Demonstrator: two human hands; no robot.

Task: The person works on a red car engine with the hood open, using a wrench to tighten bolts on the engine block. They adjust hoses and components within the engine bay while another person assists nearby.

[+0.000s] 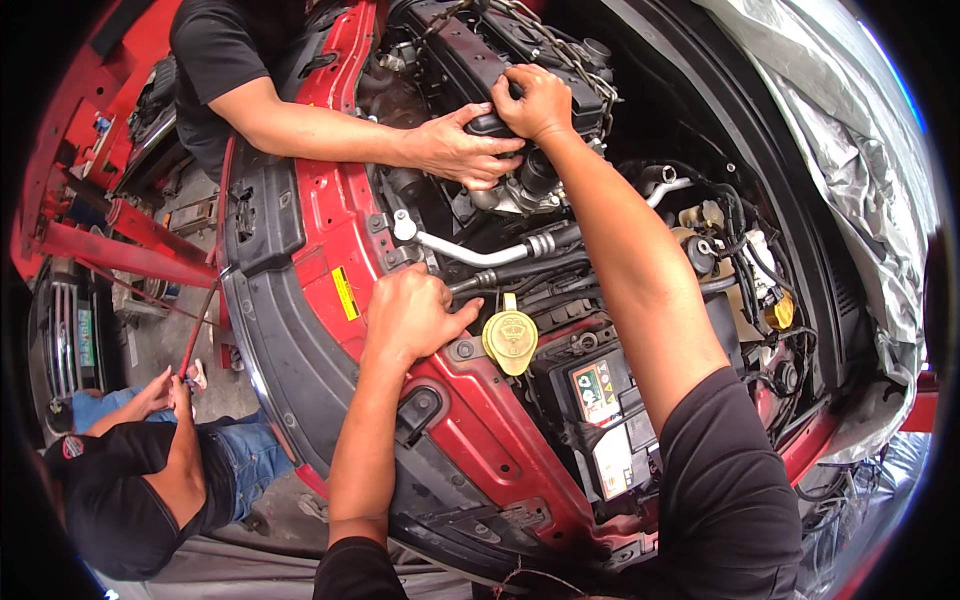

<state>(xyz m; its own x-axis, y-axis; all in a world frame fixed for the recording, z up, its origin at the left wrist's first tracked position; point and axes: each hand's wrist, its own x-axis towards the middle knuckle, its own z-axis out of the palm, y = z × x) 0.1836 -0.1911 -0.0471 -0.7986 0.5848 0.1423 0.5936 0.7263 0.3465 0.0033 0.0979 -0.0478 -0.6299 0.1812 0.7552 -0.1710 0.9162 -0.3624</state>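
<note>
My right hand [537, 103] has its fingers bent over the edge of the black engine cover [450, 65]. Part of its fingertips is hidden. My left hand [410, 315] leans on the red front panel [335, 240] of the car, thumb spread to the side and the other fingertips out of sight. Close to it are a silver metal pipe [465, 250] and a round yellow filler cap [513, 340]. A co-worker's hand [465, 147] reaches in from the upper left, touching the engine just below my right hand.
A metal chain [540, 35] runs over the engine. A black battery [565, 385] sits at the near right of the bay, with hoses and wiring beyond. A silver cover [850, 150] drapes the right side. Another person [150, 470] at lower left grips a red bar [200, 330].
</note>
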